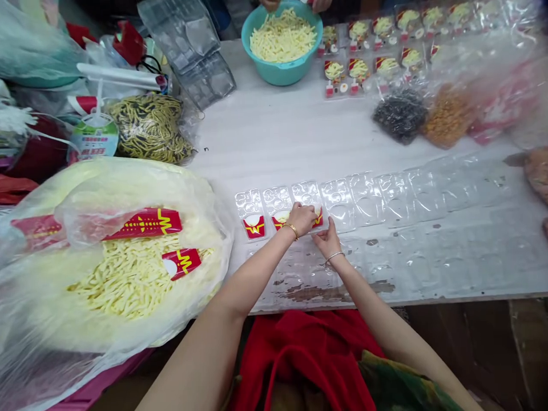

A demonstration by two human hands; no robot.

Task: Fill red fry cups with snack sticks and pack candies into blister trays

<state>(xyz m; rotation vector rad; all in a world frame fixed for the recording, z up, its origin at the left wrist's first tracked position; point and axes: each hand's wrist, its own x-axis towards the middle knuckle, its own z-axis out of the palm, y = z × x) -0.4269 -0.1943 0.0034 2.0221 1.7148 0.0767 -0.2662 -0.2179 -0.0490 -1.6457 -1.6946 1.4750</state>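
My left hand (302,220) reaches over the third clear plastic blister tray (306,193) in the near row, fingers bent together at a red fries carton (318,217). Pale fries show beside its fingertips, but what the fingers grip is hidden. My right hand (329,241) is at that tray's lower right corner, thumb and forefinger apart. Leftward, one blister tray (249,201) holds a red carton piece (254,226), and another blister tray (276,198) holds a carton with pale fries (280,218), partly behind my left wrist.
A large plastic bag (205,211) of pale fries and red cartons lies left. More clear trays (394,194) overlap rightward. At the back are a turquoise basin (282,73) of fries, another person's hand (321,4), filled packs (359,71), and bags of dark (400,114) and orange pieces (447,117).
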